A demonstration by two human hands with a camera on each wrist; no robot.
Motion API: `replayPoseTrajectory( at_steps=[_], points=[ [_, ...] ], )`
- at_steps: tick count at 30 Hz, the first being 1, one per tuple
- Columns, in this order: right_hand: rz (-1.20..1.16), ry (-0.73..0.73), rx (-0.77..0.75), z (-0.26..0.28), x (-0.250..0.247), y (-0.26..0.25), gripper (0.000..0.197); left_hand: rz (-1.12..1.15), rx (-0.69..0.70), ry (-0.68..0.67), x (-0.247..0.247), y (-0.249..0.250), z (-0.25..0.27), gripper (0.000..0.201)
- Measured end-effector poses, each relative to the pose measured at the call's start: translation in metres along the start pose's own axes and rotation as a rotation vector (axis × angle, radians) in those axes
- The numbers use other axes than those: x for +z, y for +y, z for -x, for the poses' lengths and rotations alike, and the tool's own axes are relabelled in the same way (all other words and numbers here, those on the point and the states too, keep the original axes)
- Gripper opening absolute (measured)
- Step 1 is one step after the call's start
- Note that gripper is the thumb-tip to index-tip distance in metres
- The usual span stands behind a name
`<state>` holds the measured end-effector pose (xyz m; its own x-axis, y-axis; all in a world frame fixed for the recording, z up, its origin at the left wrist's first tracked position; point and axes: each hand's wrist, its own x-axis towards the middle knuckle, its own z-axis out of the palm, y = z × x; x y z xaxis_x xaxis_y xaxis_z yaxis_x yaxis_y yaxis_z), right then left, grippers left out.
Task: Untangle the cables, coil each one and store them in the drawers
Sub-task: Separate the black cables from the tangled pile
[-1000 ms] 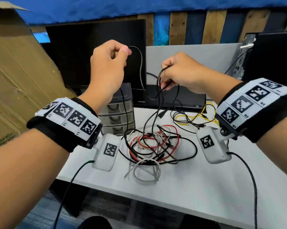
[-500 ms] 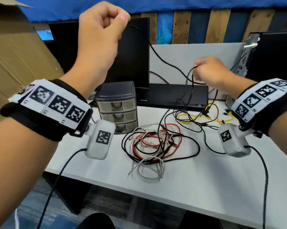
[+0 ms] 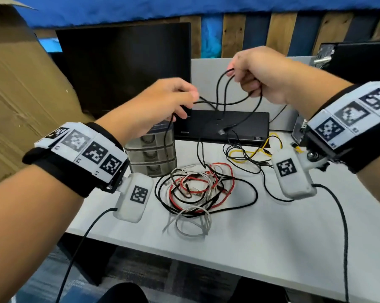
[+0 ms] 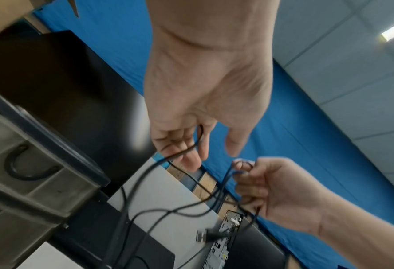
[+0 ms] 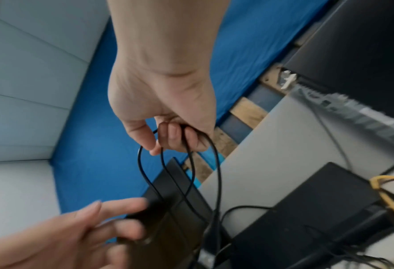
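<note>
Left hand [image 3: 162, 103] drops from high back beside right hand [image 3: 261, 73]; both grip the black cable [image 3: 239, 101], adding another loop. Coiling underway.

drawer unit [image 3: 152, 153] left of cable tangle [image 3: 197, 189] on table [image 3: 261, 237], monitor [image 3: 127, 68] behind

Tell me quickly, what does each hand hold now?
Left hand: pinches the black cable.
Right hand: fingers curled round loops of the same black cable.

Two hands [image 3: 162, 103] [image 3: 265, 73], three drawers [image 3: 151, 154] (one stack), one monitor [image 3: 123, 66].
</note>
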<state>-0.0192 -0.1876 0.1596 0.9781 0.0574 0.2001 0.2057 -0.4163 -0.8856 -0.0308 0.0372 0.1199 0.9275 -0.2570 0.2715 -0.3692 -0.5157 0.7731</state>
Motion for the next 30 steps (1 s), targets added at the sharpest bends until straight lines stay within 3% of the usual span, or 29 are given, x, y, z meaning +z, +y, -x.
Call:
replayPoseTrajectory(
  at_steps=[3,4,7,10,14,19,22,26,28,30],
  points=[
    [-0.131,-0.131,-0.055,0.005,0.008,-0.016,0.011,-0.090,-0.004,-0.172,0.012,0.003,0.002,0.054],
    [-0.159,-0.151,-0.067,0.006,0.010,-0.018,0.012,-0.129,0.019,-0.189,0.016,0.003,0.003,0.056],
    [-0.211,-0.119,-0.167,0.006,0.017,-0.023,0.015,-0.165,0.050,-0.140,0.020,0.004,0.006,0.033],
    [-0.196,0.023,-0.286,0.002,0.017,-0.028,0.027,-0.168,0.033,-0.092,0.015,0.001,0.006,0.017],
    [-0.021,0.232,-0.389,-0.003,0.014,-0.030,0.031,-0.111,-0.050,-0.043,0.002,-0.007,0.006,0.013],
    [0.304,0.191,-0.554,0.005,0.038,-0.027,0.027,0.155,-0.143,0.128,-0.006,-0.001,0.005,0.025],
    [0.532,0.155,-0.615,0.009,0.051,-0.024,0.022,0.226,-0.103,0.211,-0.011,0.006,0.006,0.031],
    [0.765,0.002,-0.510,0.003,0.066,-0.022,0.020,0.386,-0.032,0.243,-0.017,0.010,0.010,0.034],
    [0.626,-0.114,-0.325,-0.002,0.071,-0.027,0.018,0.490,-0.025,0.257,-0.017,0.011,0.009,0.034],
    [0.315,-0.248,-0.160,-0.003,0.073,-0.033,0.011,0.595,0.002,0.269,-0.017,0.010,0.008,0.034]
  ],
)
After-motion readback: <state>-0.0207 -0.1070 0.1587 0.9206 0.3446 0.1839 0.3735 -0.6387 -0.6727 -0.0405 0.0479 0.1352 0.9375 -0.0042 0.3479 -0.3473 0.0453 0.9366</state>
